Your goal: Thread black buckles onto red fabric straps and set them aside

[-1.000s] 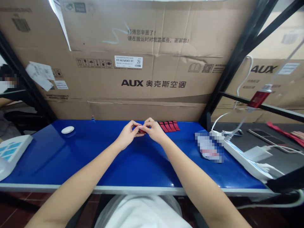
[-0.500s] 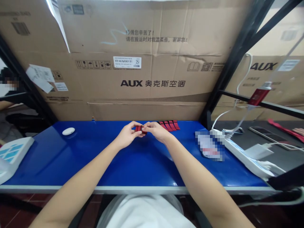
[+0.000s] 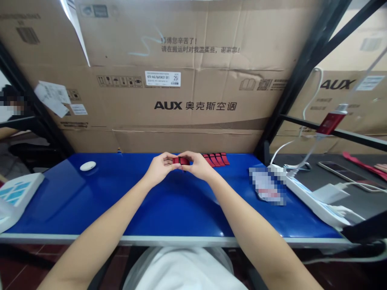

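Note:
Between both hands, above the back of the blue table (image 3: 145, 217), is a small red strap (image 3: 180, 160) with a dark band across it. My left hand (image 3: 161, 167) pinches its left end with thumb and fingers. On the other end, the thumb and fingers of my right hand (image 3: 198, 164) are closed. Fingers hide part of the strap. Just right of my right hand, a row of several red strips (image 3: 216, 159) with black tops lies at the table's back edge.
A large cardboard box (image 3: 193, 121) stands behind the table. At left are a white round disc (image 3: 88, 166) and a white device (image 3: 22, 197). To the right lie a blurred-out packet (image 3: 267, 187), a power strip (image 3: 308, 197) and a phone (image 3: 344, 172). Another person's hand (image 3: 381, 167) shows at the far right.
My right hand has turned and shifted its grip on the strap's right end. The strap now lies more level, with its dark band showing between the hands.

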Motion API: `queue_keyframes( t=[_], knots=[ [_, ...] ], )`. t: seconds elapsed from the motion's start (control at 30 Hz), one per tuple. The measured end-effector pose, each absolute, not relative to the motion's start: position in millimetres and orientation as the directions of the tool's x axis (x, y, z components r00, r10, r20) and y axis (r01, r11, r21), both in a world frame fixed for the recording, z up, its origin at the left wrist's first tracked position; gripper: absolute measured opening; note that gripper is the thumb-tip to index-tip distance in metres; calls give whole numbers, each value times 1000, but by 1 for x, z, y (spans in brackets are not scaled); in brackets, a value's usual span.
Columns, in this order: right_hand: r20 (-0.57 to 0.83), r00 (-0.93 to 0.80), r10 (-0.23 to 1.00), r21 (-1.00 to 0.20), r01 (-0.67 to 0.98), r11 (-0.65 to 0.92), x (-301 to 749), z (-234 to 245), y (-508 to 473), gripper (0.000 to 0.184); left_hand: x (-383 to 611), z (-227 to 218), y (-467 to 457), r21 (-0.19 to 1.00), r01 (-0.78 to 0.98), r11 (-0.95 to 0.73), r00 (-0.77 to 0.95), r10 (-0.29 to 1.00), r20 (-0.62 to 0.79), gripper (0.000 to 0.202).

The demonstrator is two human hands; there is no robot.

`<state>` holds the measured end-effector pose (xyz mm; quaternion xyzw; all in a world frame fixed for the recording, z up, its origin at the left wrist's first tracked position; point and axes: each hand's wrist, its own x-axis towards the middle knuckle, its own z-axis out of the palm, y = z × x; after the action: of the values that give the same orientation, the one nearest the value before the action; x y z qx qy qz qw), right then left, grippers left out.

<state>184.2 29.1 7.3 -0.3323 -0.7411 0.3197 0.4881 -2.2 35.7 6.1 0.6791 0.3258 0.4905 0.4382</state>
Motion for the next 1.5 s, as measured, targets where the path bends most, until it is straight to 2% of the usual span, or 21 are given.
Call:
queue_keyframes(
  t=[0.3, 0.63, 0.8, 0.9, 1.0, 1.2, 1.33, 1.43, 1.5],
  knots=[
    [448, -264, 854, -836, 214, 505, 184, 8, 29, 37, -3, 2, 38, 929, 2, -369, 299, 887, 352, 45],
    [492, -308, 814, -770, 282, 572, 183, 8, 25, 32, -2, 0, 39, 958, -139, -249, 299, 912, 281, 36],
    [502, -409, 762, -571, 505, 647, 184, 4, 25, 20, -6, -1, 43, 988, -19, -156, 295, 943, 154, 35],
    [478, -431, 766, -481, 601, 638, 182, 0, 27, 22, -8, -2, 45, 995, 15, -95, 260, 962, 88, 33],
    [475, -425, 771, -484, 605, 632, 178, -4, 29, 27, -8, -3, 46, 994, 28, -103, 240, 966, 93, 31],
    [417, -473, 776, -495, 598, 631, 192, -2, 33, 19, -14, -2, 53, 978, 151, -147, 243, 964, 107, 22],
    [239, -580, 779, -577, 560, 595, 208, 0, 37, 24, -29, 10, 57, 938, 315, -143, 436, 900, -10, 14],
    [151, -678, 720, -579, 529, 620, 205, 2, 44, 27, -38, 25, 51, 879, 443, -173, 636, 752, -173, 15],
    [173, -706, 687, -552, 508, 661, 196, 3, 52, 30, -42, 33, 46, 848, 490, -203, 725, 636, -267, 19]
  ],
)
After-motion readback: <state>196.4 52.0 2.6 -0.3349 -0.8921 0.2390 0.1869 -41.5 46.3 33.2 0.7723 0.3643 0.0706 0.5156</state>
